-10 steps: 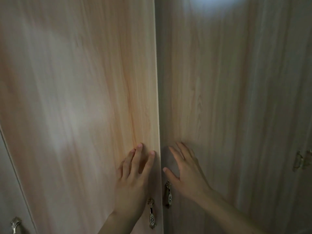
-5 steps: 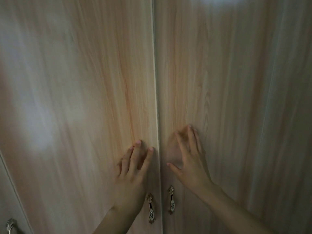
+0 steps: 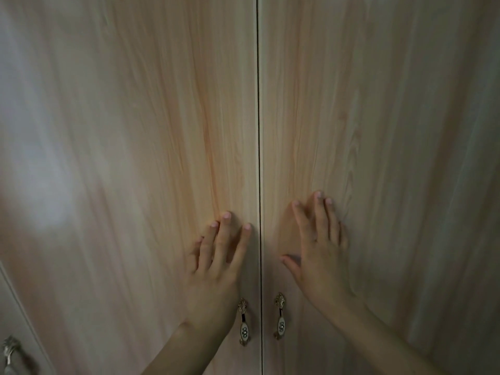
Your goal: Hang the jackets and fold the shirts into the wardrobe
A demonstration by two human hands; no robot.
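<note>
Two light wood-grain wardrobe doors fill the view, the left door [image 3: 135,158] and the right door [image 3: 378,158], meeting at a thin dark seam down the middle. My left hand [image 3: 216,266] presses flat on the left door beside the seam, fingers straight. On the right door my right hand [image 3: 319,253] lies flat too, fingers spread. Both doors stand flush and closed. No jackets or shirts are in view; the wardrobe's inside is hidden.
Two small ornate metal handles hang below my hands, the left handle [image 3: 244,322] and the right handle [image 3: 280,316], either side of the seam. A further door with another handle [image 3: 10,350] shows at the bottom left corner.
The right door has swung shut until flush with the left one. My right hand has slid up the door; my left hand stays pressed in place.
</note>
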